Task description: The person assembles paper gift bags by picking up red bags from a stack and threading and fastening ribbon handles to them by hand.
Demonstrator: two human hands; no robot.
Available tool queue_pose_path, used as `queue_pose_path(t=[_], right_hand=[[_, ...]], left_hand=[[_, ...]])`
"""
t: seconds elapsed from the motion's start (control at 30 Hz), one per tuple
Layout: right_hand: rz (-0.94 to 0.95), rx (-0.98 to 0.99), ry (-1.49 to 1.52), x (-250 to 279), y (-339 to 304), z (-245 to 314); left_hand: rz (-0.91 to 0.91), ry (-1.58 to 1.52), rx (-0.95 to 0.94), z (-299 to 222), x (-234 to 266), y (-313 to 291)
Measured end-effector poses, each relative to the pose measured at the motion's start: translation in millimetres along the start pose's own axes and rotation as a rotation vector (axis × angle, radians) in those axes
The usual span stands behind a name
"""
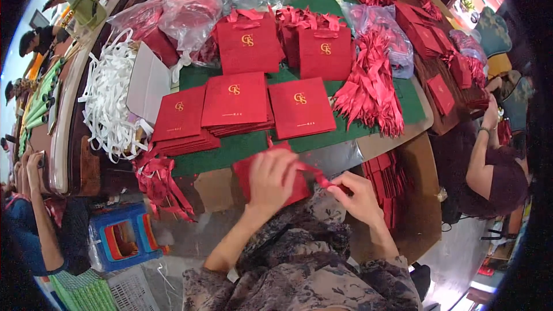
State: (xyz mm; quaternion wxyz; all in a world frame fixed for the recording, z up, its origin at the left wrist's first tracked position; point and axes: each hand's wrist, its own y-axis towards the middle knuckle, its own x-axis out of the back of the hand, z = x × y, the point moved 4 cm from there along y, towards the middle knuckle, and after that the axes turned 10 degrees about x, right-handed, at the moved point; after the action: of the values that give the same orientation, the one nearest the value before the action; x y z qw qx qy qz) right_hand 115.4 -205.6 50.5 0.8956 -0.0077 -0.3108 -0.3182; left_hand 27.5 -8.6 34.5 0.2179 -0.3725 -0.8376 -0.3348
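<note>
The left hand (271, 175) lies over a red bag (246, 179) just before the near edge of the table (419, 116), its grip indeterminable; the right hand (360, 197), apart, pinches a red ribbon (314, 173). Toward that edge, three stacks of flat bags (235, 102); near the right edge, a ribbon bundle (374, 75); beyond, upright bags (325, 57).

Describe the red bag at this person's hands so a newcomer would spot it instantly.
Find the big green tabletop mid-view, then drop to its near edge, in front of the person. There the left hand lies over one red bag, while the right hand pinches a red ribbon beside it. Unlike the stacked bags on the tabletop, it is partly covered by a hand.
</note>
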Motion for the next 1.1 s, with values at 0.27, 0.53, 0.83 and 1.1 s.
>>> queue_pose_path(t=[0.27,0.53,0.83,1.1], right_hand=[[0.057,-0.001,0.070,-10.7,26.9,-9.6],[-0.165,-0.166,0.220,8.2,19.1,-38.0],[-0.125,-0.234,0.445,-14.6,31.9,-25.2],[-0.144,-0.185,0.566,-15.6,28.2,-23.0]], left_hand=[[0.395,-0.343,0.097,-15.0,-19.2,-13.2],[0.166,-0.230,0.192,4.9,-13.9,-12.7],[0.222,-0.360,0.203,-25.4,-23.2,-14.5],[0.251,-0.866,0.566,-10.4,-39.4,-18.0]])
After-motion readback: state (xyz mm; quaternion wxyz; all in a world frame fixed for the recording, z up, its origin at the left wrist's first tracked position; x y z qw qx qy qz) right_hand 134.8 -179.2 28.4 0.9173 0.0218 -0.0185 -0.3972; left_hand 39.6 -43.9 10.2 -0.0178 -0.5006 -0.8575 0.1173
